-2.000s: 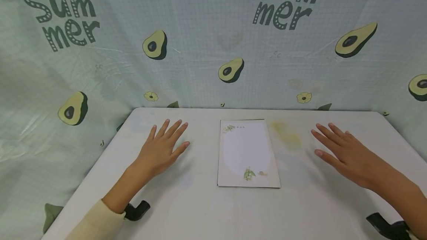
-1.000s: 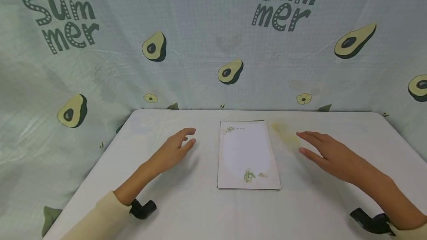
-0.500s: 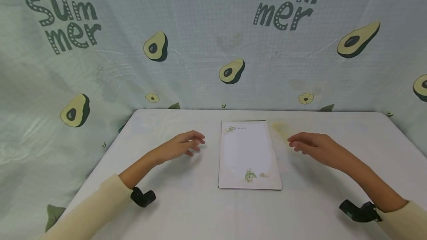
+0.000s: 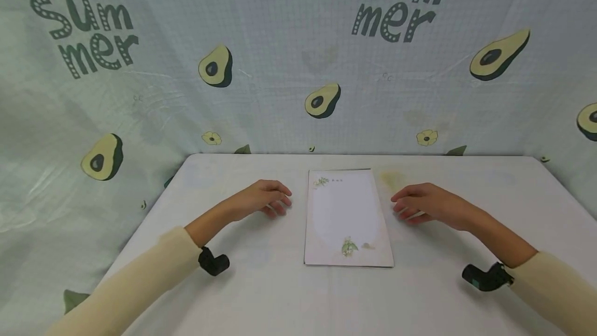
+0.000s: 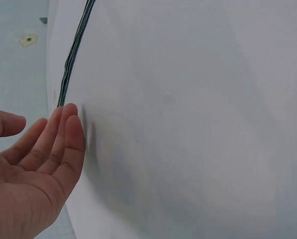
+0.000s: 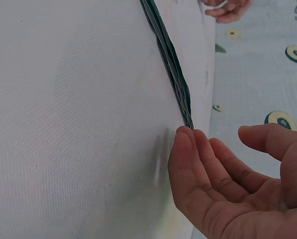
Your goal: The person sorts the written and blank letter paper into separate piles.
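Observation:
A thin stack of pale, flower-printed paper sheets (image 4: 346, 217) lies flat in the middle of the table. In both wrist views its side shows as a dark green, slightly wavy layered edge (image 5: 74, 55). To the left of the stack is my left hand (image 4: 266, 198), its fingers loosely bent and holding nothing. On the other side, my right hand (image 4: 431, 204) is just beyond the right edge, fingers relaxed and bent toward the paper. The right wrist view shows the thumb apart from the fingers (image 6: 184, 162), whose tips overlap the end of the dark edge (image 6: 172, 64).
A white cloth covers the table (image 4: 298, 299), with a yellowish stain (image 4: 393, 179) behind the right hand. Behind the table hangs a pale curtain (image 4: 270, 25) printed with avocados and lettering. Black wrist cameras (image 4: 213, 262) sit low beside each sleeve (image 4: 140, 279).
Both hands have moved inward from the sides toward the stack. Their fingers, spread out straight two seconds ago, are now loosely bent. The paper stack has stayed in place.

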`<state>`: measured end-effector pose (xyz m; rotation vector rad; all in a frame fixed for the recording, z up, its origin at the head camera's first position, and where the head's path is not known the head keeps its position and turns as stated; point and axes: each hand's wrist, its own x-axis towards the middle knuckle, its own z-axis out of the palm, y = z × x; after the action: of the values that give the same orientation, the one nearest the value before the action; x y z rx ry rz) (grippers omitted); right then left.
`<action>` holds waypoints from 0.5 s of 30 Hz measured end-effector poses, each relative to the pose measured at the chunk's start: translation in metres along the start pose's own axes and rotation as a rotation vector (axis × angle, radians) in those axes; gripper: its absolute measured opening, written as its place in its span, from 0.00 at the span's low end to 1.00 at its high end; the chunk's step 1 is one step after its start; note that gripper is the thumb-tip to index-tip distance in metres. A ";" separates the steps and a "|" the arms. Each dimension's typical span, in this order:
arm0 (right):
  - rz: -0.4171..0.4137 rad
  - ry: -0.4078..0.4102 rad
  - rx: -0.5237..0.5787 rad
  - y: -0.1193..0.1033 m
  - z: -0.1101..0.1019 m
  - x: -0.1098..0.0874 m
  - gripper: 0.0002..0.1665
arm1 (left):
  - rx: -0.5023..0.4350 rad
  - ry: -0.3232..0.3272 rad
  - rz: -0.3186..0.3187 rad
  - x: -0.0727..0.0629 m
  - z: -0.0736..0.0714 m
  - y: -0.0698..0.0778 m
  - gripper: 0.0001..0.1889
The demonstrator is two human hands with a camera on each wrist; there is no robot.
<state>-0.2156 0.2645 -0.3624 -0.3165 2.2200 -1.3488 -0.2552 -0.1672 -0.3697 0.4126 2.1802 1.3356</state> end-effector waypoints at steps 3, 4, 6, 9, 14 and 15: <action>0.025 0.010 0.031 -0.001 0.002 0.003 0.29 | -0.066 0.063 -0.021 0.007 0.010 -0.001 0.16; 0.030 0.008 0.043 -0.001 0.002 0.004 0.29 | -0.088 0.077 -0.030 0.010 0.013 -0.001 0.16; 0.042 0.008 0.061 -0.001 0.003 0.006 0.29 | -0.137 0.092 -0.046 0.014 0.020 0.001 0.17; 0.065 0.015 0.077 0.000 0.006 0.011 0.29 | -0.196 0.094 -0.063 0.018 0.027 0.004 0.18; 0.114 0.035 0.107 -0.003 0.013 0.020 0.29 | -0.265 0.089 -0.082 0.024 0.036 0.009 0.20; 0.122 0.038 0.115 -0.004 0.014 0.021 0.29 | -0.271 0.092 -0.090 0.025 0.037 0.010 0.20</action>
<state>-0.2260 0.2430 -0.3707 -0.1125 2.1443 -1.4195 -0.2533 -0.1233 -0.3812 0.1493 2.0244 1.5990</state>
